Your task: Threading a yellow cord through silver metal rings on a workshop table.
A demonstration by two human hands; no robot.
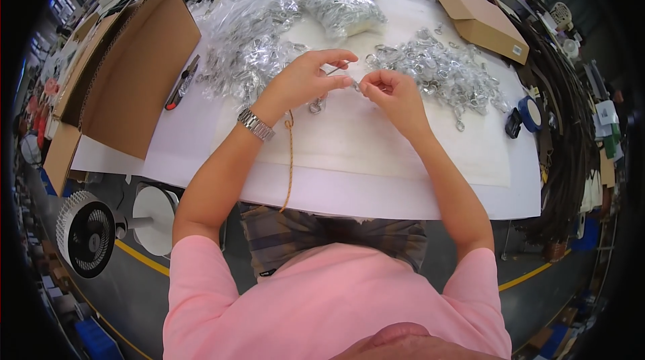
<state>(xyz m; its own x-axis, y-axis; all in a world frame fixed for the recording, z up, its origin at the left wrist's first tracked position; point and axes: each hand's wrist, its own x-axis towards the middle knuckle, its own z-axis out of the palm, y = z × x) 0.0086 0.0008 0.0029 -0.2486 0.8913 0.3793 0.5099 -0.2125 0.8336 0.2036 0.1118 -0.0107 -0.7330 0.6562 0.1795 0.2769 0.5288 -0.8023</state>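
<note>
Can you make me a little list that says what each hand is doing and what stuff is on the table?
Left hand: pinches a small metal piece; a metal clasp and a tan cord hang below it
Right hand: fingertips pinch the same small metal piece, touching the left hand
Wrist: silver watch on the left
Table: white top
Right of hands: loose pile of metal clasps
Behind hands: clear bags of metal parts
Left side: open cardboard box
Far right: small closed cardboard box, blue tape roll

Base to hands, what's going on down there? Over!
Left hand and right hand pinch a small metal clip together. Orange cord hangs off the table. Nothing blocking.
</note>
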